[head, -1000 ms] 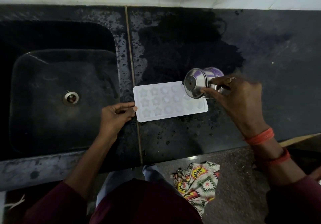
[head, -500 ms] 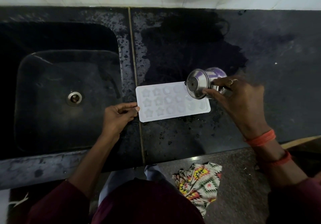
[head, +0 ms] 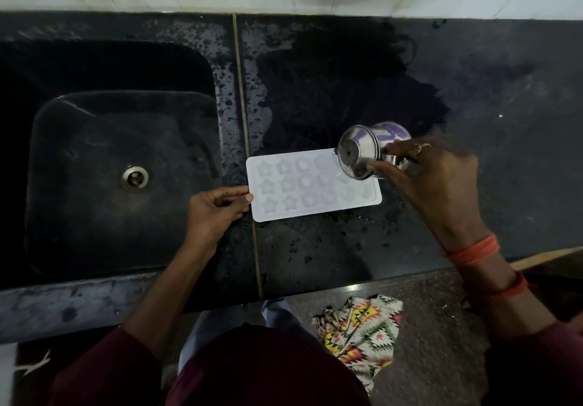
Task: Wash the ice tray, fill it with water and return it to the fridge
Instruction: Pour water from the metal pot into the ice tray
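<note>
As the right hand [head: 438, 185] tips a gripped steel tumbler [head: 359, 153] over the white plastic ice tray [head: 303, 191], which the left hand [head: 214, 213] pinches at the black stone counter's [head: 489, 106] edge beside the dark sink [head: 94, 169], filling seems underway; the fridge return remains.

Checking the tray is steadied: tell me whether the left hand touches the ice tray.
Touching. Head view: thumb and forefinger of the left hand meet the left edge of the ice tray.
</note>
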Demonstrator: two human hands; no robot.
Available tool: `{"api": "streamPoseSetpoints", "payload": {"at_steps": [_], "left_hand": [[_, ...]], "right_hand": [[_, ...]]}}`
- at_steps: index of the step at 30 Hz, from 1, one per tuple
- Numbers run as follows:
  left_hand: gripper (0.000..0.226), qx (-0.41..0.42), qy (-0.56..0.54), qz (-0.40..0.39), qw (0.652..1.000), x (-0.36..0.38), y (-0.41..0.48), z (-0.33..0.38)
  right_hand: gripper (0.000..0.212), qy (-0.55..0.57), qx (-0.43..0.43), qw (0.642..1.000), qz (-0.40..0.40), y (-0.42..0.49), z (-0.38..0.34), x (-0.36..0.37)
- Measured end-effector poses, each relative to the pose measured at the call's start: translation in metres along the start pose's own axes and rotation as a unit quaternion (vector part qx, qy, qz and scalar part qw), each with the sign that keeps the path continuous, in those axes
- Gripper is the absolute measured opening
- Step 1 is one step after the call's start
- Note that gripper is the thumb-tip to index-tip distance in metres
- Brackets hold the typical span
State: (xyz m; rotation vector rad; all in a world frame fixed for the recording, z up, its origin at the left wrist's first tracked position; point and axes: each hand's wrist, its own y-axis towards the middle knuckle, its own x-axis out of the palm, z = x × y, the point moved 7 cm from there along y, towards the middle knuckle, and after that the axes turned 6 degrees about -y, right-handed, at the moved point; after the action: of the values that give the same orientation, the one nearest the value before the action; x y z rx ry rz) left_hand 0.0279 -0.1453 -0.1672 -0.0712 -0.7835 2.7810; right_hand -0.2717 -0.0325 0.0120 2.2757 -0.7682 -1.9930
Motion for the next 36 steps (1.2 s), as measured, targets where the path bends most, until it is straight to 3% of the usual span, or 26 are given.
{"api": "streamPoseSetpoints", "payload": {"at_steps": [22,36], "left_hand": [[0.012,0.004,-0.008,-0.007,1.000,0.001,0.001,-0.001],[0.012,0.014,-0.007,-0.010,1.000,0.001,0.001,-0.001]], "right_hand": [[0.039,0.084,0.032,0.996,0.000,-0.012,0.005,-0.007],[0.035,0.035,0.005,0.999,-0.024,-0.031,-0.004,0.000]]}}
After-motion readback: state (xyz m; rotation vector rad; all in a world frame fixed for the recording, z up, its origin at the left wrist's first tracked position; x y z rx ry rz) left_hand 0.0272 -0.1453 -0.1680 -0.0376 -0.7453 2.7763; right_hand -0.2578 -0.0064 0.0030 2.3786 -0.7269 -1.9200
